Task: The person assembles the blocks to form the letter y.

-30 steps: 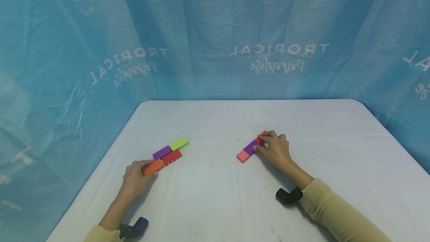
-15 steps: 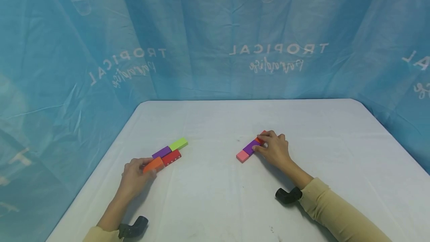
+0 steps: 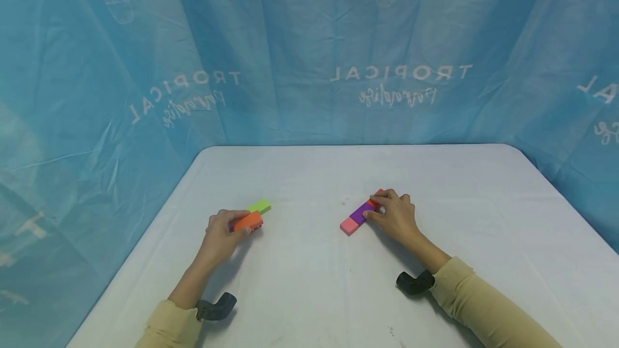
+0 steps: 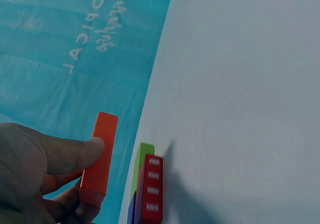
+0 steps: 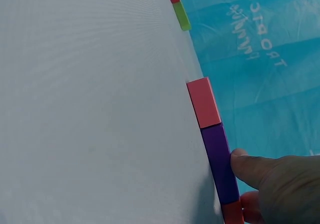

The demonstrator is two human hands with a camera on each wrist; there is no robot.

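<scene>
My left hand (image 3: 222, 238) pinches an orange block (image 3: 249, 220) between thumb and fingers. In the left wrist view that block is raised, apart from a red block (image 4: 151, 189) with white marks. Beside the red one stand a lime green block (image 3: 261, 207) and a purple block (image 4: 131, 213), mostly hidden in the head view. Farther right, a slanting row holds a pink block (image 3: 349, 225), another purple block (image 3: 360, 212) and an orange-red block (image 5: 232, 213). My right hand (image 3: 397, 218) grips this row, thumb against the purple block and a finger at the orange-red one.
A white-covered table (image 3: 304, 273) lies under both hands. Blue printed curtain (image 3: 300, 69) surrounds its back and sides. Black curved pieces stick out at the left cuff (image 3: 216, 307) and right cuff (image 3: 416, 282).
My left hand has lifted the orange block off the near end of its group and carried it right and away from me, over the red block. My right hand stays put.
</scene>
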